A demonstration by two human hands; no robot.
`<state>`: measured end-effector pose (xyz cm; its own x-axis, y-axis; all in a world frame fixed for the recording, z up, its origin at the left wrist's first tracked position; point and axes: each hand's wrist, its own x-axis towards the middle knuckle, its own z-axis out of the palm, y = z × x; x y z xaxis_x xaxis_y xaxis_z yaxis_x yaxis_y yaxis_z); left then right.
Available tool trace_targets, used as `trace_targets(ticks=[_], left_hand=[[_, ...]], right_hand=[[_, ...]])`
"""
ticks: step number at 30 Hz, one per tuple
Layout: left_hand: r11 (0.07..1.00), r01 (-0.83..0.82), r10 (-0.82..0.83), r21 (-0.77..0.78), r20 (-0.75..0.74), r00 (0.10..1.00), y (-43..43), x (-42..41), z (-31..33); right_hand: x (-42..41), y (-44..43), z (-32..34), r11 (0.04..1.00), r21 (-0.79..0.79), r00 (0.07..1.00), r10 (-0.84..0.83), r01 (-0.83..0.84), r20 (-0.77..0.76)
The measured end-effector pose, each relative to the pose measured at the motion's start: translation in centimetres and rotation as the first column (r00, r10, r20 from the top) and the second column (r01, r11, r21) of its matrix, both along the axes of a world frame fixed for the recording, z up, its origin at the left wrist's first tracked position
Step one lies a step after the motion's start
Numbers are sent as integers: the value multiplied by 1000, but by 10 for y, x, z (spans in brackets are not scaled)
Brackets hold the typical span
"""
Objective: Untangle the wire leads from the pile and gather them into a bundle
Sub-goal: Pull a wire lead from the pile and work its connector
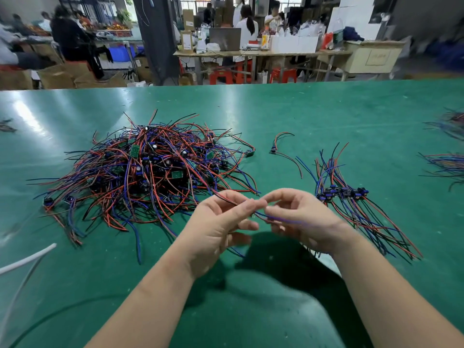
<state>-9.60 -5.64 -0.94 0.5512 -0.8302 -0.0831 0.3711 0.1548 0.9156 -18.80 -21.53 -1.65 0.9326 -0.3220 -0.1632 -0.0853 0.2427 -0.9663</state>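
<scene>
Our left hand (221,223) pinches a lead (219,195) from the pile (150,167) at ten o'clock. Our right hand (301,219), fingers curled, pinches a blue wire (283,219).

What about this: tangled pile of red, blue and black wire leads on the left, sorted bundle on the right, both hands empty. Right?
No. The head view shows the left hand and right hand pinching a red, black and blue wire lead between them. The rest holds.
</scene>
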Motion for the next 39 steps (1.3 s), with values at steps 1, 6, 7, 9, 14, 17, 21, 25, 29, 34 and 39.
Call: trace_targets(ticks=[1,6,7,9,14,17,21,25,29,34,39], left_hand=[[997,-69,70,-25,11,998,-1,-1,-1],[928,-340,359,-151,126,925,-8,-5,-6],[908,-378,408,-181,173,897,-9,-6,-6],[879,-413,466,-240,246,850,-11,-9,-8],[886,-350,459,-304,477,750,-13,-14,-18],[887,-356,460,-293,610,645,-13,-11,-20],[902,-333,416,-274,755,507,-11,-11,-19],[915,-333,397,-226,637,660,-12,-16,-16],[934,-313,357,-173,412,838,-12,-13,-16],[933,-347,357,-97,378,854,-13,-11,-21],[931,-364,330,5,414,848,-14,-10,-23]], right_hand=[[0,4,0,997,33,996,73,-75,54],[7,12,-3,968,248,975,-6,-51,223],[8,13,-2,962,269,975,-16,-45,220],[9,15,-1,959,278,979,-10,-48,203],[12,23,-4,957,290,979,-30,-31,203],[12,21,-1,930,365,972,-109,27,207],[12,15,1,934,347,971,-158,87,182],[12,14,-1,940,319,973,-173,117,154],[11,15,-2,951,290,979,-154,110,134],[12,17,-3,971,204,984,-150,129,93],[11,15,-4,981,160,989,-123,108,84]])
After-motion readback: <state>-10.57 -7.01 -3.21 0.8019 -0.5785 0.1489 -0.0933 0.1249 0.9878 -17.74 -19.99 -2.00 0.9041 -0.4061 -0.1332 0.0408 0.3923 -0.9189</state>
